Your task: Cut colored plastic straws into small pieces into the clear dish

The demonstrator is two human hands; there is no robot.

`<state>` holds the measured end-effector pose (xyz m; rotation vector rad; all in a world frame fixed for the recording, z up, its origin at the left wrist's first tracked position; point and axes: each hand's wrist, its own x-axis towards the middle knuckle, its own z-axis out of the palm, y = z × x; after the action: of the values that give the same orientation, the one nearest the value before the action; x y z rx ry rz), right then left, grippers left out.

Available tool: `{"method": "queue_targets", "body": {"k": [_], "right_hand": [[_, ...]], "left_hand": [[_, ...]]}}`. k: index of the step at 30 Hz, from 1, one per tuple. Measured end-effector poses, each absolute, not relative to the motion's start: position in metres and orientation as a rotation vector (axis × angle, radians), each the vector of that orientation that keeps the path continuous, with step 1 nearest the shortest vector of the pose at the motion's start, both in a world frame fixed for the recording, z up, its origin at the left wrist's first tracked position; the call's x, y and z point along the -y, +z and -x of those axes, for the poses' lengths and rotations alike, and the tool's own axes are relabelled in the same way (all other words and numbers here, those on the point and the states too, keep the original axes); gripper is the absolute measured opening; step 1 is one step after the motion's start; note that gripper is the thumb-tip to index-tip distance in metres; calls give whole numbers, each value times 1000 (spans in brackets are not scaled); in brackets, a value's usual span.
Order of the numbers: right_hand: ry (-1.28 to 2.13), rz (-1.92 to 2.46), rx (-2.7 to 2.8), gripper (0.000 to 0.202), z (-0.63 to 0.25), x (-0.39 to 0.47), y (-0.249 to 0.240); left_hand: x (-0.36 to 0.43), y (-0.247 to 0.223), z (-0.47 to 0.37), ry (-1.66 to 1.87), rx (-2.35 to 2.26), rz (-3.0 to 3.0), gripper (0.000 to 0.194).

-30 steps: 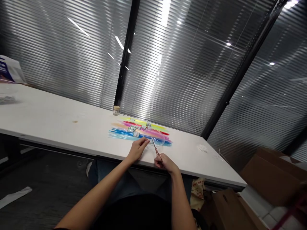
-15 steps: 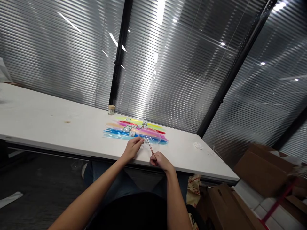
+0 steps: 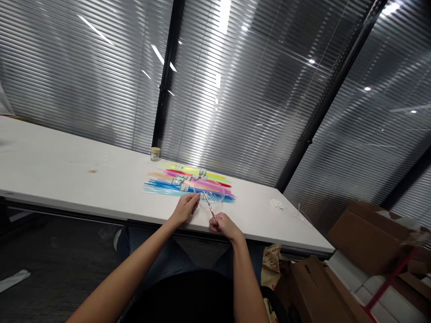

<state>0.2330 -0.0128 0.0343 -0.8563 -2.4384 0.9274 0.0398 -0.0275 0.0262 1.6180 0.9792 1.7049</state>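
Note:
My right hand (image 3: 222, 225) is closed on a pair of scissors (image 3: 211, 210), whose blades point up and to the left. My left hand (image 3: 186, 208) pinches something too small to make out, just left of the blades. A clear round lid or dish (image 3: 218, 194) lies beyond both hands, over coloured strips. These long thin strips (image 3: 158, 185), in blue, pink, red and yellow, are spread across the white table (image 3: 111, 179). Several small labelled packets (image 3: 184, 187) rest on top of them.
A small jar with a tan lid (image 3: 155, 154) stands at the table's back edge. Crumpled white material (image 3: 277, 203) lies to the right. Cardboard boxes (image 3: 363, 233) and a printed bag (image 3: 271, 264) are below on the right.
The scissor blades look closer together than before. Both hands have stayed nearly in place, and the whole view has shifted very slightly.

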Motion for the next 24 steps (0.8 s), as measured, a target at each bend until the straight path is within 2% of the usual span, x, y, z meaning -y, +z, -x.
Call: {"method": "queue_targets", "body": {"k": [24], "right_hand": [[940,806,2473,31,-235,11,34]], "left_hand": [[10,14,-34,1587,-906,-1532,47]]}}
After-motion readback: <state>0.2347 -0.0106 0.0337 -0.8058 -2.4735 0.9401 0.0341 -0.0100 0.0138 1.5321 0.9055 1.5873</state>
